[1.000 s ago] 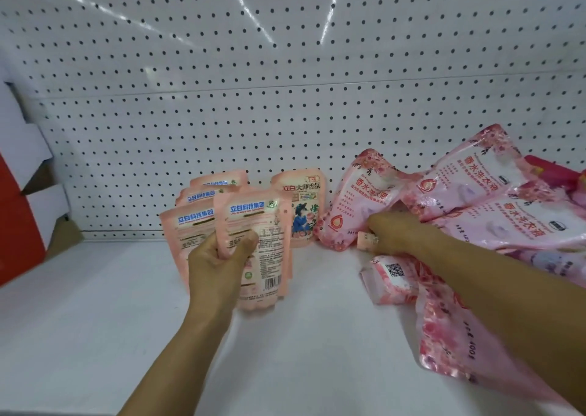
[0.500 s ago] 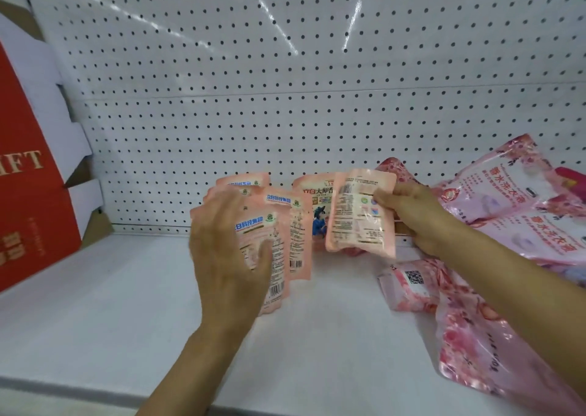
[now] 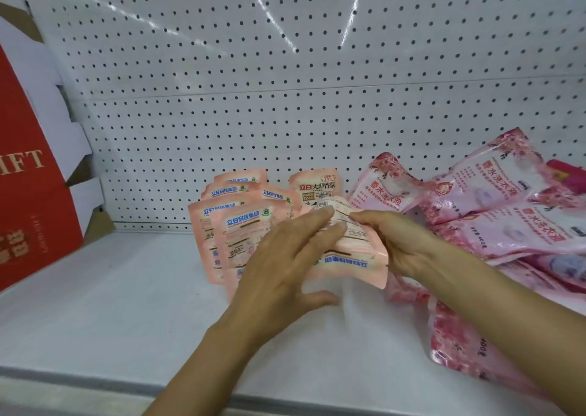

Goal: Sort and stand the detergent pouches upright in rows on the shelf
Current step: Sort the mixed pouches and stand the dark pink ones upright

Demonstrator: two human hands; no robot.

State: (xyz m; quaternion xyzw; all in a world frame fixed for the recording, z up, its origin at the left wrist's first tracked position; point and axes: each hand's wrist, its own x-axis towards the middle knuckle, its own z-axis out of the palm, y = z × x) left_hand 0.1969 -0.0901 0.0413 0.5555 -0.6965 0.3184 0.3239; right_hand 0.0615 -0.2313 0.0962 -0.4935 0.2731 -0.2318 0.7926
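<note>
Both hands were on it: right hand [image 3: 393, 244] pinched the upside-down small pouch [image 3: 348, 257] just right of the standing row [image 3: 241, 225], left hand [image 3: 285, 266] pressing flat-fingered. Soft, light, probably slippery; best gripped at the side seams.

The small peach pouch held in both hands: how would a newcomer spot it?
Start at the white pegboard wall, then drop to the standing small peach plastic pouches. Just right, between both hands, is the held peach pouch: tilted, its blue label upside down.

Pegboard back [image 3: 317, 51]: glossy white, perforated, streaked with light
Small pouches [image 3: 244, 241]: matt peach plastic film
Large pouches [image 3: 507, 225]: shiny, crinkled pink plastic
Shelf [image 3: 111, 304]: smooth matt white
Box [image 3: 22, 193]: red cardboard
</note>
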